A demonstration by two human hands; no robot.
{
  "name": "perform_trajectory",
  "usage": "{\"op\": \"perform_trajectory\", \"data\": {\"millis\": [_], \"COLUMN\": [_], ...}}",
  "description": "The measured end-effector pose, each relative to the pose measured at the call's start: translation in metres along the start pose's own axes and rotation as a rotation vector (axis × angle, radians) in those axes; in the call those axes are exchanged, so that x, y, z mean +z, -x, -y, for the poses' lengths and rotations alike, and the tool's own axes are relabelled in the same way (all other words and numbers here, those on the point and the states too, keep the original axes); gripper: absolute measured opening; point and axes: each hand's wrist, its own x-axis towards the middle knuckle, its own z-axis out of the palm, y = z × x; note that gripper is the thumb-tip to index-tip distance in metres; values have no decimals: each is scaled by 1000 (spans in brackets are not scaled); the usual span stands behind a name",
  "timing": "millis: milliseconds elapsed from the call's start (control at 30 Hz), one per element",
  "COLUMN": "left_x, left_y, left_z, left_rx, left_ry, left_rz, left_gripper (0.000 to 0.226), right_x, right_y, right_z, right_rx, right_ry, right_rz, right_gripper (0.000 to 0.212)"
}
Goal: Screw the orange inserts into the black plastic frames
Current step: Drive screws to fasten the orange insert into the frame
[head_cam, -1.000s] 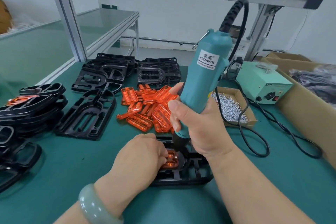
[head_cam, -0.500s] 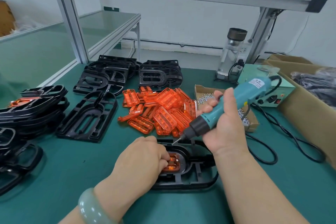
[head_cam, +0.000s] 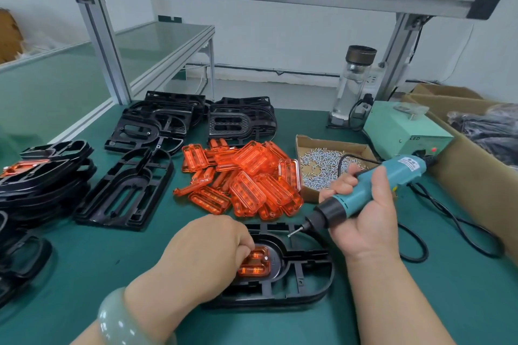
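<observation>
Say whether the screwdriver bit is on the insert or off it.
Off: the screwdriver bit hovers apart from the orange insert, over the black frame.

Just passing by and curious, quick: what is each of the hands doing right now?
Left hand: fingers curled on the orange insert, holding it in the black frame.
Right hand: gripping the teal electric screwdriver.

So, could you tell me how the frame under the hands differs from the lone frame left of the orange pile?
The near frame holds an insert; the left frame is empty. The left hand holds the near frame's insert; no hand touches the left frame. The near frame lies crosswise; the left frame points away. Both are black, flat on the mat.
</observation>
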Motion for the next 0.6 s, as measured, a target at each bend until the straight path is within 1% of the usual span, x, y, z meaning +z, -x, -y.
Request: {"op": "perform_trajectory", "data": {"millis": [167, 333, 433, 500, 600], "left_x": [-8, -16, -17, -14, -5], "left_y": [-16, -52, -83, -105, -135], "left_z": [-8, -30, -44, -53, -64], "left_rx": [-9, 71, 122, 155, 190], "left_ry": [69, 132, 129, 109, -1], "left_rz": [-25, -141, -177, -172, -108], "left_gripper": [19, 23, 26, 28, 31], "right_x": [-3, -6, -6, -6, -7], "right_y": [-2, -3, -4, -5, -8], "right_z": [5, 11, 14, 14, 15], "right_rx": [8, 4, -10, -16, -19], "right_ry": [-23, -41, -31, -21, -21], "right_rz": [-29, -26, -24, -22, -18], "right_gripper": [29, 29, 29, 29, 28]}}
